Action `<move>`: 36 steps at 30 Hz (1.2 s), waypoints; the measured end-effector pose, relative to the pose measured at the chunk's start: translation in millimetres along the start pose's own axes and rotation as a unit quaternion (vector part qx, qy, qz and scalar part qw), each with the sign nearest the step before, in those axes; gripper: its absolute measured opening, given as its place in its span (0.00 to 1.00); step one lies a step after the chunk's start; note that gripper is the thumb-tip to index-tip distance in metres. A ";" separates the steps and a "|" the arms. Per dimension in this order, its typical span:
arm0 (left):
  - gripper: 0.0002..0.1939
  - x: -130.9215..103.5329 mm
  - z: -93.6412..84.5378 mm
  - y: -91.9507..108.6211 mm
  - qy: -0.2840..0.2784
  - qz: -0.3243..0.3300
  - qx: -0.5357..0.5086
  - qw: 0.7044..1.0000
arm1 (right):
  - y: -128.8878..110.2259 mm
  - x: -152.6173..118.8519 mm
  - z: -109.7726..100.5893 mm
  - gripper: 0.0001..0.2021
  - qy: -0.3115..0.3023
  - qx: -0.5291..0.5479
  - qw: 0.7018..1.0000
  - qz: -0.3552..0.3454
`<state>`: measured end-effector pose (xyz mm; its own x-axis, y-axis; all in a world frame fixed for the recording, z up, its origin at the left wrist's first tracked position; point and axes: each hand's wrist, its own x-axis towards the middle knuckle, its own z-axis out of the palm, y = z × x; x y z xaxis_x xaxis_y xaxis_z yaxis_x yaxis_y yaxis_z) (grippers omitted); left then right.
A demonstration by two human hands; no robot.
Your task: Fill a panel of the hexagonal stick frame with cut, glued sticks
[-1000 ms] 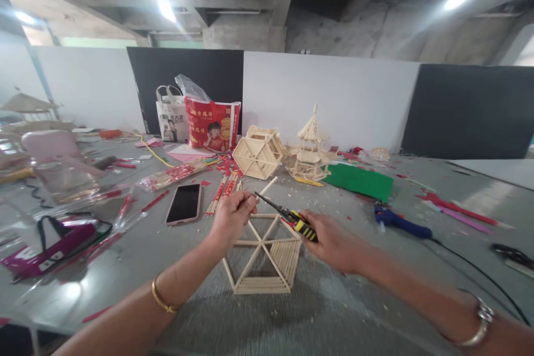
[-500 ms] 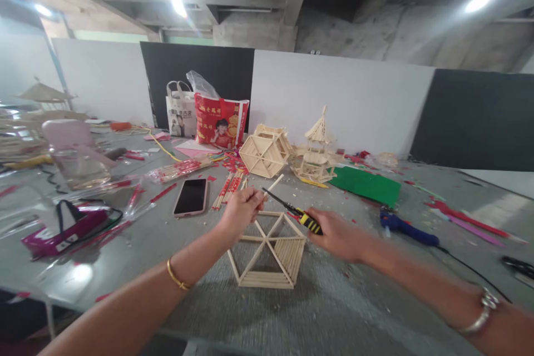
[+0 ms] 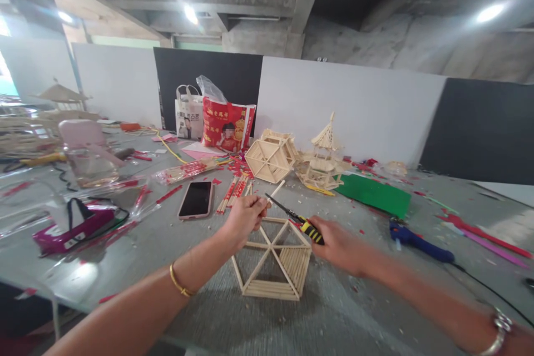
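My left hand is closed in a pinch on a thin wooden stick, whose pale end points up and away to the right. In my right hand is a yellow-and-black-handled tool with a slim dark blade. The blade's tip meets or nearly meets the stick beside my left fingertips; exact contact is too small to tell. Below both hands, a hexagonal stick frame lies on the table, its spokes meeting in the middle. Rows of sticks fill its right section and line its near edge; my left hand covers part of it.
Behind stand a hexagonal wooden box and a small stick pavilion. A phone and red-marked sticks lie left. A green sheet and a blue glue gun with its cord lie right. Bags stand behind.
The whole view has shifted slightly, so things appear a little lower and further right. Both hands keep hold of the stick and the tool, in nearly the same pose.
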<state>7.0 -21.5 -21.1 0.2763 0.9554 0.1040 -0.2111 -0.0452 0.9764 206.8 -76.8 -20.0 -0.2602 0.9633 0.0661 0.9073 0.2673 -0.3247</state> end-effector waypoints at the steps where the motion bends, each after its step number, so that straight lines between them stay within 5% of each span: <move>1: 0.13 0.0 -0.1 -0.5 0.000 -0.005 0.001 1.000 | 1.7 0.6 0.6 0.09 0.002 0.000 1.000 -0.003; 10: 0.10 12.5 -2.0 -11.8 0.044 -0.028 0.102 0.993 | 8.2 18.3 12.3 0.11 -0.023 -0.042 0.998 0.034; 17: 0.10 11.7 -8.7 -19.4 0.023 0.099 0.169 0.980 | 2.8 9.2 -5.0 0.11 -0.018 -0.015 1.000 -0.002; 22: 0.12 5.4 -3.0 -13.9 0.019 0.032 0.062 0.997 | 1.4 -0.3 -8.8 0.14 -0.018 0.006 1.000 -0.004; 27: 0.14 13.2 -16.8 -2.2 0.101 0.032 -0.009 0.994 | 45.9 25.3 -4.9 0.15 0.027 -0.077 0.996 0.041; 32: 0.14 20.6 -28.6 1.9 0.119 0.040 0.008 0.992 | 102.5 66.8 6.0 0.20 0.076 -0.152 0.982 0.087; 36: 0.12 20.6 -29.3 -1.4 0.108 0.031 0.034 0.993 | 118.7 79.4 8.3 0.22 0.084 -0.168 0.979 0.077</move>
<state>-14.4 6.8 -26.0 0.0550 0.9903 0.1278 -0.1551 -0.1180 0.9808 291.0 31.2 -61.1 -0.0795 0.9755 0.2051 0.9963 0.0847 -0.0166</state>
